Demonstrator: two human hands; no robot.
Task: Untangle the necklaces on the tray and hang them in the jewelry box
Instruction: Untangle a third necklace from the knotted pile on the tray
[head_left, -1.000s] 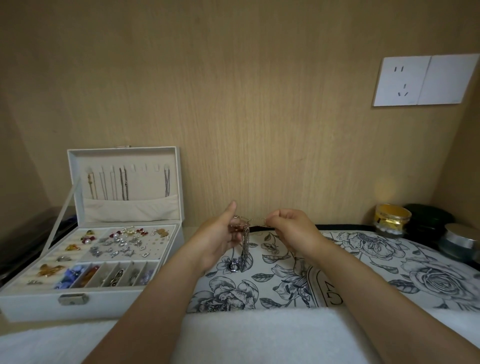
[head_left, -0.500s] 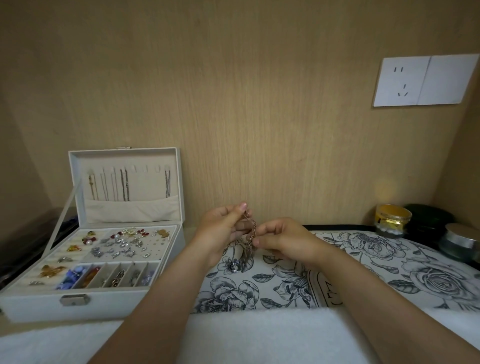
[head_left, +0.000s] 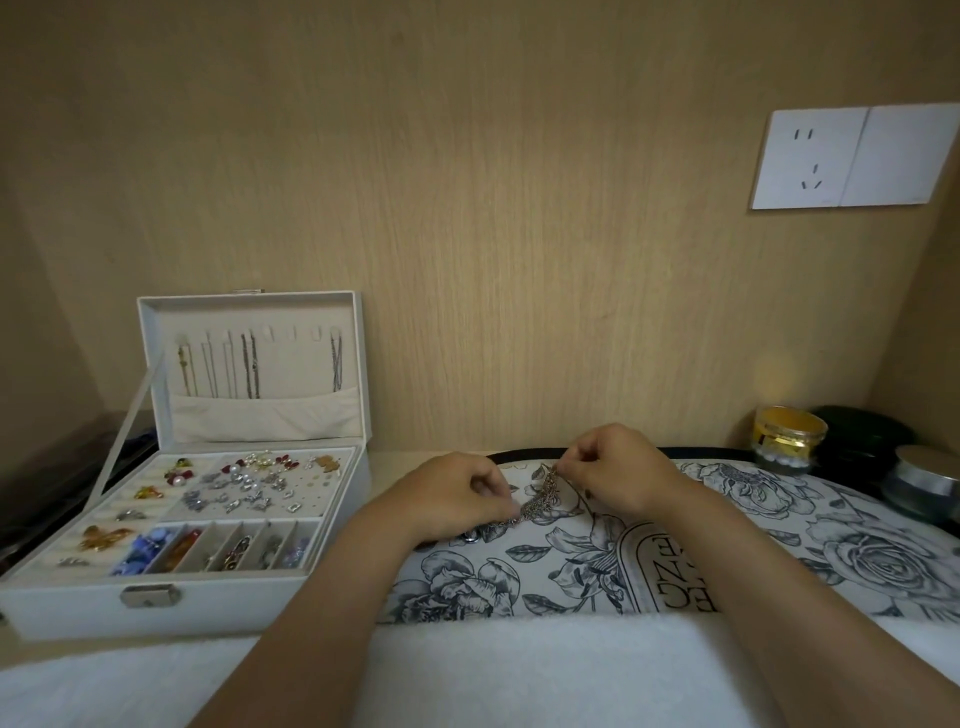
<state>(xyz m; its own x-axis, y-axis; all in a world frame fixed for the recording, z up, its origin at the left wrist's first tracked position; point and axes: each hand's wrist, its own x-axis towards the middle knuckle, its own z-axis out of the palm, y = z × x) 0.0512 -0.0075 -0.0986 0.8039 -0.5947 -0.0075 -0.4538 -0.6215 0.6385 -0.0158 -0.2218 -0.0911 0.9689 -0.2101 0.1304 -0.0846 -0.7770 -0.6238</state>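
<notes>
**Two hands working a knot of chains over the floral tray**

The left hand (head_left: 457, 493) and the right hand (head_left: 613, 467) are meeting above the far half of the tray (head_left: 727, 530), with the tangled necklaces (head_left: 537, 499) stretched between them. The left fingers (head_left: 493, 488) are curling in and pinching the lower end of the tangle. The right fingers (head_left: 576, 462) are pinching its upper end, at about 1 o'clock from the left hand. The chains are running on a slant between the two grips, low over the printed surface — whether they are touching it cannot be told.

At the tray's 9 o'clock the jewelry box (head_left: 78, 608) is standing open, its lid upright. Several hung chains (head_left: 250, 366) are dangling inside the lid above a fabric pocket, and small ornaments are filling the lower compartments. At the tray's 2 o'clock a gold jar (head_left: 787, 436), a black container (head_left: 862, 436) and a silver-lidded jar (head_left: 924, 478) are sitting close together. A white towel (head_left: 519, 670) is covering the tray's near edge at 6 o'clock — both forearms are crossing it.
</notes>
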